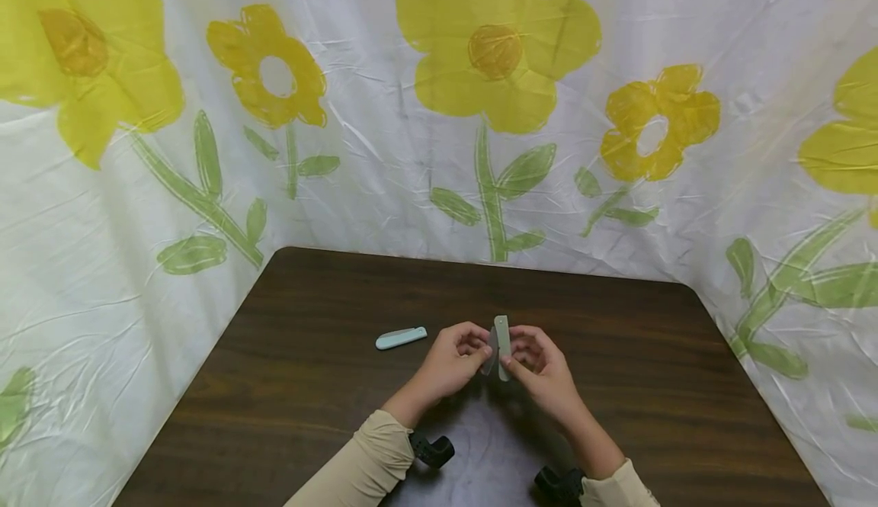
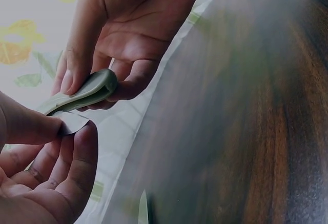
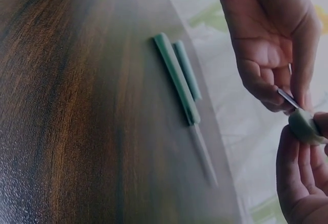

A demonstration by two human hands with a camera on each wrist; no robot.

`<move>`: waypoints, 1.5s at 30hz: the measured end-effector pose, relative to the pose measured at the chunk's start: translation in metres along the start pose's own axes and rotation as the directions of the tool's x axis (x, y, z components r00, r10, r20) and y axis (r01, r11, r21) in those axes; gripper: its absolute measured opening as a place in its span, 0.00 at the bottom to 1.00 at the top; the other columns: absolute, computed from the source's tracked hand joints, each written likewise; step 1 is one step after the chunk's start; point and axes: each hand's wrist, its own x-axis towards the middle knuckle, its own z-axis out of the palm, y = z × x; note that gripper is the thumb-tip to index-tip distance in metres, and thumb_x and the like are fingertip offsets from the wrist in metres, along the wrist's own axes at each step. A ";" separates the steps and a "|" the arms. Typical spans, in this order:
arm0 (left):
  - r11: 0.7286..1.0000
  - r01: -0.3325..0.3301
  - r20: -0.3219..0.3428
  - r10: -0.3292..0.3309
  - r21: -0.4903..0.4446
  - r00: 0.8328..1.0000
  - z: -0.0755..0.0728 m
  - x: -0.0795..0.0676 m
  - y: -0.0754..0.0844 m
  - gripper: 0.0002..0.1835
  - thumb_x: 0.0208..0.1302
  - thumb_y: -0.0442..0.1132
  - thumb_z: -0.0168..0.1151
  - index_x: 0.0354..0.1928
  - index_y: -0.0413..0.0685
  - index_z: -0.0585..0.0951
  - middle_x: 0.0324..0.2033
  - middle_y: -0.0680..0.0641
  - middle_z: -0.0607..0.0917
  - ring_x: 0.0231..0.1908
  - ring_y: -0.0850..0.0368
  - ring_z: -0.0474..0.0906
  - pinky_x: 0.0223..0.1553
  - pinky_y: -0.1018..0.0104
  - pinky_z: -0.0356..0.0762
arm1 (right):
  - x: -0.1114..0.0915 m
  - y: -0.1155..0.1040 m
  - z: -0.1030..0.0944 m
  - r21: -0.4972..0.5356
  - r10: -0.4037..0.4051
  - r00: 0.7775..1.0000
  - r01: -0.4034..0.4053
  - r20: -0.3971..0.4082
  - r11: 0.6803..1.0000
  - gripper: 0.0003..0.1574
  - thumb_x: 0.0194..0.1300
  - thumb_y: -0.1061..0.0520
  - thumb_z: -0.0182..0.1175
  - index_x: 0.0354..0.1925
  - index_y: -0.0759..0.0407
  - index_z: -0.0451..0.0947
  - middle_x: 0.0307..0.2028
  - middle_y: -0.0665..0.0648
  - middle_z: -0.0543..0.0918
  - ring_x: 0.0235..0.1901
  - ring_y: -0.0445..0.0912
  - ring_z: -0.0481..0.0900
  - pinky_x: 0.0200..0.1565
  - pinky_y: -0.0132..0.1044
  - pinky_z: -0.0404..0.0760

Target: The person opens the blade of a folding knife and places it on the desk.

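A folding knife with a grey-green handle point(image 1: 504, 343) is held between both hands over the table, its metal blade point(image 2: 72, 123) swung partly out. My right hand point(image 1: 549, 370) grips the handle between thumb and fingers. The left hand point(image 1: 449, 362) pinches the blade between thumb and fingertips. Left of the hands, a pale blue folding knife point(image 1: 401, 338) lies on the table. In the right wrist view, a green handle point(image 3: 177, 80) with a thin blade point(image 3: 206, 155) lies on the wood beside a shorter green strip point(image 3: 188, 70).
The dark brown wooden table point(image 1: 329, 293) has rounded far corners. A white curtain point(image 1: 370, 187) with yellow flowers hangs close behind it and along both sides. Black wrist straps with camera mounts sit at both cuffs, below the hands.
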 end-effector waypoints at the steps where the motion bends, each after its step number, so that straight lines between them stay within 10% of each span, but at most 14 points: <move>1: 1.000 -0.001 0.002 0.001 0.000 1.000 0.000 0.000 0.000 0.09 0.74 0.29 0.63 0.52 0.32 0.83 0.42 0.34 0.87 0.41 0.47 0.87 0.38 0.64 0.85 | 0.000 0.000 0.000 0.000 -0.001 1.000 0.001 0.003 1.000 0.28 0.70 0.70 0.66 0.65 0.71 0.70 0.47 0.72 0.82 0.41 0.39 0.85 0.42 0.30 0.85; 7: 1.000 0.003 0.006 -0.004 0.009 1.000 -0.003 0.001 -0.002 0.09 0.74 0.27 0.63 0.52 0.33 0.84 0.42 0.34 0.87 0.40 0.46 0.87 0.40 0.51 0.88 | 0.000 -0.001 0.000 -0.017 -0.008 1.000 0.008 0.008 1.000 0.27 0.71 0.70 0.66 0.65 0.71 0.70 0.47 0.73 0.82 0.41 0.39 0.85 0.42 0.30 0.85; 20: 0.994 -0.029 0.102 0.019 0.103 0.995 -0.021 -0.002 -0.002 0.09 0.76 0.30 0.62 0.52 0.34 0.84 0.45 0.36 0.88 0.42 0.52 0.86 0.36 0.68 0.81 | -0.003 0.002 -0.003 -0.041 -0.029 0.998 0.031 0.056 0.999 0.26 0.71 0.70 0.66 0.64 0.70 0.72 0.46 0.72 0.82 0.41 0.40 0.85 0.43 0.31 0.85; 45: 0.984 -0.074 0.106 0.057 0.165 0.993 -0.033 -0.001 0.000 0.15 0.74 0.28 0.62 0.59 0.41 0.86 0.42 0.41 0.90 0.40 0.56 0.84 0.43 0.67 0.81 | -0.001 0.000 -0.011 -0.062 -0.010 0.991 0.018 0.134 0.998 0.26 0.73 0.67 0.65 0.65 0.68 0.73 0.46 0.71 0.83 0.42 0.41 0.85 0.45 0.32 0.85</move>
